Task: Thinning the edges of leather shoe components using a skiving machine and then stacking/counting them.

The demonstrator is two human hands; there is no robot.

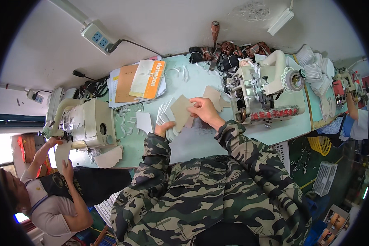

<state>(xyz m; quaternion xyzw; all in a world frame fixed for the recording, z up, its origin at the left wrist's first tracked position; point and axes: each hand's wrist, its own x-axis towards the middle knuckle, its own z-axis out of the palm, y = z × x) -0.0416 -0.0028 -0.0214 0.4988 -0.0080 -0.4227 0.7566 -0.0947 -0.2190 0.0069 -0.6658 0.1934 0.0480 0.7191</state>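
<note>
In front of me, over the table, my left hand (165,128) is closed on a fanned stack of thin white cut pieces (163,115). My right hand (206,110) pinches the edge of a beige flat piece (181,108) between thumb and fingers. This beige piece overlaps the right side of the white fan, and its lower part lies close to my left fingers. Another white piece (144,121) rests on the table left of my left hand. Beyond my right hand lie more beige pieces (212,95), beside the sewing machine (262,92).
At left a co-worker (55,197) holds a white piece at another sewing machine (88,123). Notebooks and papers (147,80) lie at the back, with white scraps (129,121) nearby. A screwdriver (215,33) stands among cords. White stacks (313,67) and another person's arm (351,106) are far right.
</note>
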